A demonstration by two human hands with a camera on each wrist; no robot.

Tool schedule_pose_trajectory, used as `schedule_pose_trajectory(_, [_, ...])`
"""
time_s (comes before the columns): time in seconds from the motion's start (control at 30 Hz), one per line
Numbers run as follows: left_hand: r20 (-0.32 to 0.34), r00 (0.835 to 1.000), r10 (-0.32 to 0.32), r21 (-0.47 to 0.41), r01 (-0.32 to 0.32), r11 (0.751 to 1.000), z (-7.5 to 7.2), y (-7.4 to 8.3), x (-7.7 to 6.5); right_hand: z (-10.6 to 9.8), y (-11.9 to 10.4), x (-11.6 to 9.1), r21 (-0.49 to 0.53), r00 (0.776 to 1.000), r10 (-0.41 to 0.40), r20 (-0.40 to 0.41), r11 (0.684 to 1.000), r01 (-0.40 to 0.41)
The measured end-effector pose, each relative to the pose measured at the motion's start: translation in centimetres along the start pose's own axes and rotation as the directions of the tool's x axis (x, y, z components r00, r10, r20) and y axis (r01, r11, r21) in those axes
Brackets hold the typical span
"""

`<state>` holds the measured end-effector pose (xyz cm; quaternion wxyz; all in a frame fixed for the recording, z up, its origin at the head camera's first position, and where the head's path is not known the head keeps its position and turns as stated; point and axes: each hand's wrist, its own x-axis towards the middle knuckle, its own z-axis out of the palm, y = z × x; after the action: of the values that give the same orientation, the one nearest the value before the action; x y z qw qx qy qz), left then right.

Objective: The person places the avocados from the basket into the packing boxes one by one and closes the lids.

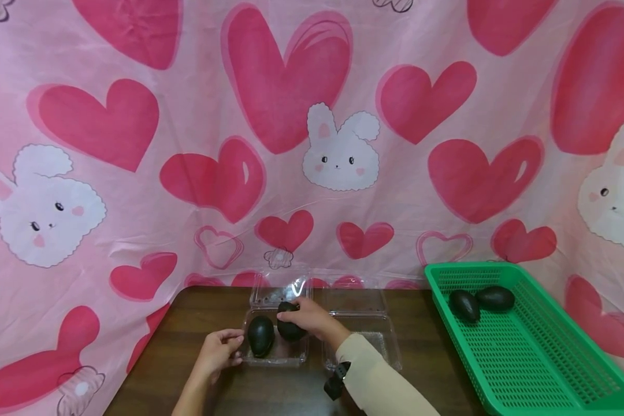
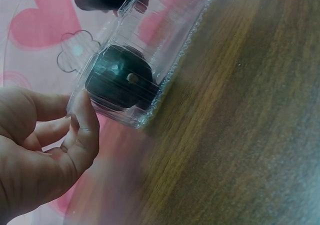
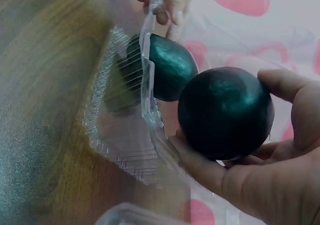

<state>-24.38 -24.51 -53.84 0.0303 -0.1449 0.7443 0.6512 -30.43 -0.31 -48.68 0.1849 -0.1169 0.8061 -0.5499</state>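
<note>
My right hand (image 1: 312,318) grips a dark avocado (image 3: 226,113) between thumb and fingers, over the right half of a clear plastic clamshell box (image 1: 275,362). Another avocado (image 1: 261,335) lies in the left half of that box; its stem end (image 2: 132,78) shows through the clear wall in the left wrist view. At the box's left side, my left hand (image 1: 219,352) pinches the rim with thumb and forefinger. The box's hinged lid (image 1: 262,296) stands raised at the back.
A second clear clamshell box (image 1: 392,346) stands open just to the right, under my right forearm. Farther right, a green plastic basket (image 1: 455,341) holds two avocados (image 1: 495,299) near its back end. A pink cloth (image 1: 338,208) with hearts and rabbits hangs behind the wooden table (image 1: 426,375).
</note>
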Motion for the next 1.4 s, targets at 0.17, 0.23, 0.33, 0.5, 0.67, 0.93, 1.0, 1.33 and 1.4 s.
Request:
schedule_pose_trajectory(0.17, [-0.003, 1.000, 0.000, -0.004, 0.000, 1.000, 0.0, 0.1, 0.0, 0.6, -0.7, -0.2, -0.191, 0.999, -0.030, -0.036, 0.981, 0.022])
schedule_pose_trajectory(0.23, [-0.001, 1.000, 0.002, -0.007, -0.002, 1.000, 0.0, 0.1, 0.0, 0.7, -0.8, -0.3, -0.233, 0.999, -0.022, -0.042, 0.972, 0.012])
schedule_pose_trajectory(0.33, [0.000, 1.000, 0.002, -0.011, -0.002, 1.000, 0.0, 0.0, 0.0, 0.9, -0.7, -0.4, -0.267, 0.999, -0.009, -0.045, 0.964, -0.003])
schedule_pose_trajectory(0.5, [0.004, 1.000, 0.002, -0.008, -0.002, 1.000, 0.1, 0.0, 0.0, 1.3, -0.2, 0.0, -0.337, 0.999, -0.020, -0.046, 0.941, 0.003])
schedule_pose_trajectory(0.67, [0.002, 1.000, 0.004, -0.003, -0.004, 1.000, 0.1, 0.1, 0.0, 1.9, -0.5, 0.2, -0.440, 0.999, -0.023, -0.040, 0.898, 0.003])
schedule_pose_trajectory(0.93, [0.003, 1.000, -0.001, 0.004, 0.001, 1.000, 0.1, 0.1, -0.1, 2.6, -0.7, 0.3, -0.507, 0.999, -0.003, -0.037, 0.862, -0.017])
schedule_pose_trajectory(1.0, [0.003, 1.000, -0.001, 0.005, 0.001, 1.000, 0.1, 0.1, -0.1, 2.9, -0.5, 0.4, -0.536, 0.999, -0.013, -0.035, 0.844, -0.007])
schedule_pose_trajectory(1.33, [0.015, 1.000, 0.005, 0.002, -0.005, 1.000, 0.0, 0.1, 0.0, 3.5, -0.4, 0.6, -0.633, 0.997, -0.050, -0.055, 0.775, 0.004])
schedule_pose_trajectory(1.4, [0.012, 1.000, 0.006, -0.001, -0.006, 1.000, -0.1, 0.1, 0.0, 3.5, -0.6, 0.6, -0.646, 0.996, -0.071, -0.061, 0.763, 0.014])
